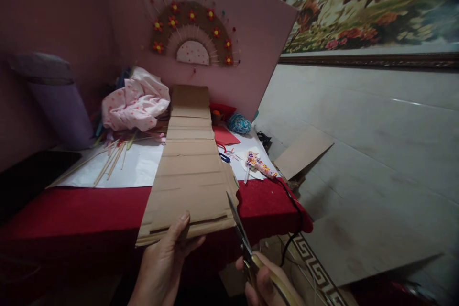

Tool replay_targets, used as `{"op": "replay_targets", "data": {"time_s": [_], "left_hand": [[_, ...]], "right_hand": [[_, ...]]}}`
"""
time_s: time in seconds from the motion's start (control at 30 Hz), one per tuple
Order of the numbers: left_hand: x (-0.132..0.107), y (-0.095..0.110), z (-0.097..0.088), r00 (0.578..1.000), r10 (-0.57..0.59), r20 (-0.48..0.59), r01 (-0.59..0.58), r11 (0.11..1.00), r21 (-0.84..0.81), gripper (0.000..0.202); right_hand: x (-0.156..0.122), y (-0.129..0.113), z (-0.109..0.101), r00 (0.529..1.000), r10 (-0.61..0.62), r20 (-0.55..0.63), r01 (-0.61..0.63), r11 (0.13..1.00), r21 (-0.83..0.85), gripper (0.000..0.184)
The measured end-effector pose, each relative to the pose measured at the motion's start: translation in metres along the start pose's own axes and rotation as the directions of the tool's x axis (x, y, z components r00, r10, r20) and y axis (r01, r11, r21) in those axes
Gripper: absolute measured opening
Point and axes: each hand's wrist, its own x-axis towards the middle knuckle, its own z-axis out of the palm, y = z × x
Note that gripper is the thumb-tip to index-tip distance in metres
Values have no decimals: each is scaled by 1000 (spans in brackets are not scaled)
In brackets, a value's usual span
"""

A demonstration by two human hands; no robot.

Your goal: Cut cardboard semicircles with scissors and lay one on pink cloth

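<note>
A long piece of brown cardboard [190, 177] stretches from my left hand back across the table. My left hand [165, 258] grips its near edge, thumb on top and fingers underneath. In my right hand [267, 279] is a pair of scissors [241, 229] with yellowish handles. The blades point up and forward, at the right near corner of the cardboard. Whether they touch the cardboard I cannot tell. Thin dark lines and creases cross the cardboard's surface.
A flowered glue gun [260, 165] with a black cord lies at right, near blue yarn [239, 123]. Thin sticks [113, 160], pink dotted cloth [138, 100] and a purple bottle [60, 105] are at left. A pink panel [247, 24] bears a decorated arch [224, 33].
</note>
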Motion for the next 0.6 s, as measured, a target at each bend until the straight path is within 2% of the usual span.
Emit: {"op": "replay_targets", "data": {"time_s": [0.17, 0.3, 0.43, 0.53, 0.6], "left_hand": [[0, 4, -3, 999, 16, 31, -16, 1000, 16, 30], [0, 5, -6, 999, 31, 24, -32, 999, 33, 29], [-1, 2, -9, 999, 29, 22, -30, 998, 49, 29], [-1, 2, -11, 999, 33, 9, -34, 998, 52, 31], [-1, 4, -12, 999, 35, -2, -35, 998, 52, 31]], "right_hand": [[1, -6, -2, 996, -87, 18, 89, 983, -163, 83], [-5, -17, -3, 995, -99, 24, 102, 963, -249, 81], [-2, -23, -3, 994, -27, 103, 41, 989, -143, 93], [4, -25, -2, 993, 30, 112, -28, 999, -18, 88], [7, -27, 0, 992, 41, 122, -41, 999, 5, 85]]}}
